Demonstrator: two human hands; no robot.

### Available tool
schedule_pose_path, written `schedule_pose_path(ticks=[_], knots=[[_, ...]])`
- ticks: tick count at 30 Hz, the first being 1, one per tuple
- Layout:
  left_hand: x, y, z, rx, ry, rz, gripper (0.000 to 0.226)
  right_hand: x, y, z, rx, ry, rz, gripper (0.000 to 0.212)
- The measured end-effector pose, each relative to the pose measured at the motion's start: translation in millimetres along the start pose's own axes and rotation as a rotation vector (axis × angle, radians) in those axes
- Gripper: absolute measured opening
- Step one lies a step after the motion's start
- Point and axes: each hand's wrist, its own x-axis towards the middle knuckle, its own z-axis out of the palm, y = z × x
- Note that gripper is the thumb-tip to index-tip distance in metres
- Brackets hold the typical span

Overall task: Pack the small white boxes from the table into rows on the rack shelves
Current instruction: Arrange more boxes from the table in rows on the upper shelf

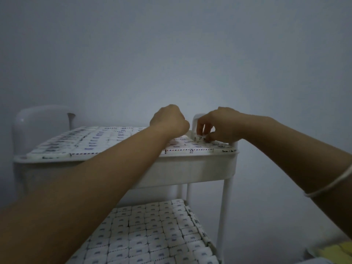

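Observation:
A white rack stands in front of me with two shelves in view. Its top shelf is covered with rows of small white boxes with striped edges. The lower shelf holds several tight rows of the same boxes. My right hand is at the top shelf's far right corner, fingers pinched on one small white box standing among the others. My left hand hovers over the far middle of the top shelf with fingers curled under; what lies beneath it is hidden.
A white handle loop rises at the rack's far right corner beside my right hand. A white rounded chair back stands at the left behind the rack. A plain wall is close behind. Something yellow lies at the bottom right.

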Motion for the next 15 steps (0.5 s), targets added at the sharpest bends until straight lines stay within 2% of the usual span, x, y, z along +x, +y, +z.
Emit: schedule_pose_path(ticks=[2,4,7,11,15], knots=[[-0.6,1.6,1.2,-0.003,-0.013,0.005,0.02,-0.2,-2.8,0.4,-0.043,-0.048,0.006,0.026],[-1.7,4.2,2.9,-0.022,-0.006,0.02,0.018,-3.2,-5.9,-2.5,-0.058,-0.098,0.021,0.041],[-5.9,7.8,-0.2,-0.134,-0.003,0.025,0.017,-9.8,-11.5,-5.8,-0.047,-0.107,0.027,0.056],[-21.8,9.5,-24.5,-0.423,-0.007,-0.036,0.027,-24.2,-22.0,-9.7,0.038,0.035,0.044,0.056],[-64.7,-5.4,-62.5,-0.451,-0.027,-0.019,0.036,-55.9,-49.2,-14.4,0.282,0.306,0.008,0.036]])
